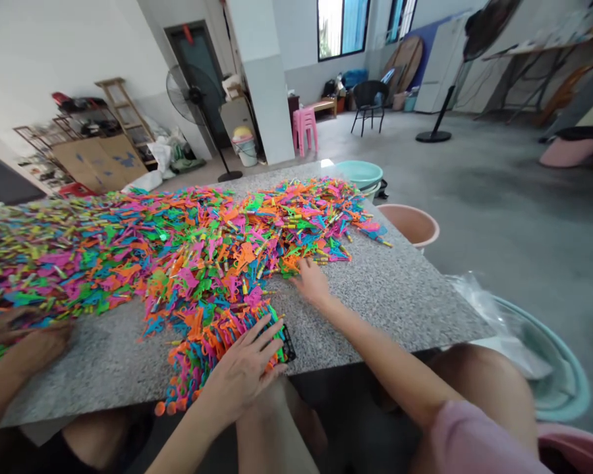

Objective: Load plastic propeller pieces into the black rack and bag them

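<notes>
My left hand (250,362) lies with fingers spread over a tight row of bright plastic toy pieces (197,362). The row stands in a black rack (288,345), mostly hidden under pieces and hand. Several orange round ends stick out at the row's near left end. At the right edge of a big loose pile of similar pieces (242,243), my right hand (312,282) reaches in, fingertips touching orange and green pieces. Thumb and forefinger look apart there, with nothing clearly held. The pieces are orange, pink, green, blue and yellow, some with shiny gold-coloured tips.
The pile spreads across a grey speckled table (375,296). Another person's hands (42,345) work at the left. A teal basin (360,172) and a pink basin (412,224) stand beyond the right edge. A plastic bag (499,329) lies by a large basin (568,368).
</notes>
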`<state>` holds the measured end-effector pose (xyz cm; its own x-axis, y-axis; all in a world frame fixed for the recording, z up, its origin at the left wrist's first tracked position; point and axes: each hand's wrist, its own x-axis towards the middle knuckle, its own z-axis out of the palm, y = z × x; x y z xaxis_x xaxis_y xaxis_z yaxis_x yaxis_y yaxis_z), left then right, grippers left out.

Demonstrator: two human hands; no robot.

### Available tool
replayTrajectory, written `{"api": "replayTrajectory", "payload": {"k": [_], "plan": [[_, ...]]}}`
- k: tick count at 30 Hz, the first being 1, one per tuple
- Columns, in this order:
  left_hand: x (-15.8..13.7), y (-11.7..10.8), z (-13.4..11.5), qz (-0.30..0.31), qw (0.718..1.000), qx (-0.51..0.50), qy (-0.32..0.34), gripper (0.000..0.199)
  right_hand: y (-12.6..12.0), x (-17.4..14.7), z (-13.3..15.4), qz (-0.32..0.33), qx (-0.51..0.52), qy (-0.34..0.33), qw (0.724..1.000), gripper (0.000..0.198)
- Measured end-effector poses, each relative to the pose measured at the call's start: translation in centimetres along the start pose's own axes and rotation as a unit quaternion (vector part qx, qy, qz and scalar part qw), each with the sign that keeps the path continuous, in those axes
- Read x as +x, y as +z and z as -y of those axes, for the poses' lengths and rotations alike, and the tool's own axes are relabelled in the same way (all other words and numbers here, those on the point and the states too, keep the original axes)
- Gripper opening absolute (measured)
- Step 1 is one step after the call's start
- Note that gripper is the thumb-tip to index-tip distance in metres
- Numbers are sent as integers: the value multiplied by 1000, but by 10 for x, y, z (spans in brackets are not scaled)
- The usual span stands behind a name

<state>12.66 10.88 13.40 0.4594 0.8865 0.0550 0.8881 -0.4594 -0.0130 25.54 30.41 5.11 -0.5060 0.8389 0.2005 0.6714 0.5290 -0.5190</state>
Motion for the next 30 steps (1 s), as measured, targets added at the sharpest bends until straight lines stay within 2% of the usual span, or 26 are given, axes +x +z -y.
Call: {"api": "replayTrajectory", "payload": {"k": [2, 5, 9, 11, 14, 16, 18, 21, 23, 24, 26, 28, 30], "plan": [[0, -1, -1, 2, 1000, -13, -2, 25, -7, 14, -6, -3, -67, 61, 996, 26], [1, -3, -1, 1, 1000, -29, -5, 23, -15, 8, -16, 67, -118, 43, 990, 27], [0, -1, -2, -11, 999, -38, 0, 22, -34, -49, -42, 82, -149, 56, 984, 22], [0, -1, -2, -20, 999, -42, 4, 21, -48, -79, -53, 117, -152, 59, 980, 18], [1, -1, -1, -21, 999, -49, 12, 18, -64, -94, -53, 169, -170, 37, 970, 20], [1, -2, -1, -13, 999, -45, 13, 17, -63, -81, -45, 157, -211, -24, 964, 15], [1, -2, -1, -5, 999, -40, 6, 17, -54, -57, -36, 138, -245, -155, 947, 18], [0, -3, -2, 3, 999, -37, -3, 17, -37, -18, -32, 176, -245, -371, 878, 22], [0, -2, -2, 5, 999, -37, -7, 18, -34, -2, -41, 214, -237, -433, 843, 19], [0, -1, -2, 6, 999, -37, -8, 18, -36, 1, -49, 224, -233, -439, 838, 19], [0, 0, -2, 3, 999, -40, -9, 19, -45, -4, -65, 222, -204, -420, 856, 20], [1, 1, -2, -2, 999, -43, -6, 19, -52, -23, -74, 195, -137, -355, 904, 16], [1, 1, -2, -5, 999, -45, -2, 19, -50, -53, -69, 160, -24, -247, 956, 14]]}}
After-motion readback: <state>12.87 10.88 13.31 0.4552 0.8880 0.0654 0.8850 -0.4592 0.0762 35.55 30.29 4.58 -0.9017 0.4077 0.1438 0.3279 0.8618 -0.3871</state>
